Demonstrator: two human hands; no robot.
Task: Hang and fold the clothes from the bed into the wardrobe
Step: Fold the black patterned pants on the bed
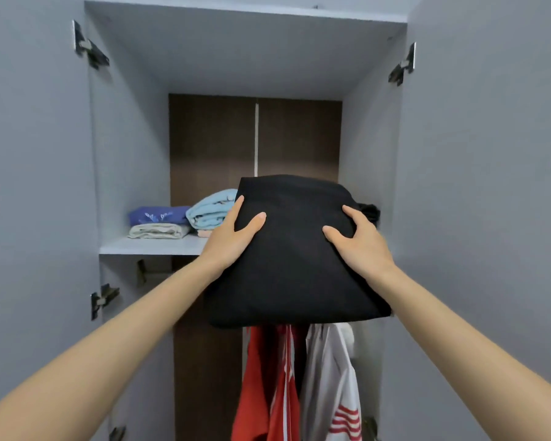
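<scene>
Wardrobe (pixel 128 154) open. Shelf (pixel 150 246): folded piles (pixel 185 218) toward left end. Folded black garment (pixel 295 259) held at shelf's front edge, right of piles. Left hand (pixel 233 237), right hand (pixel 360 240) clasp its sides, thumbs on top. Stowing step, I'd say; next: slide in flat, release.

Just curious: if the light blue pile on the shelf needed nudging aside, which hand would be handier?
Probably the left hand: it grips the black folded garment right beside the light blue pile. The right hand holds the garment's far side, away from it.
</scene>
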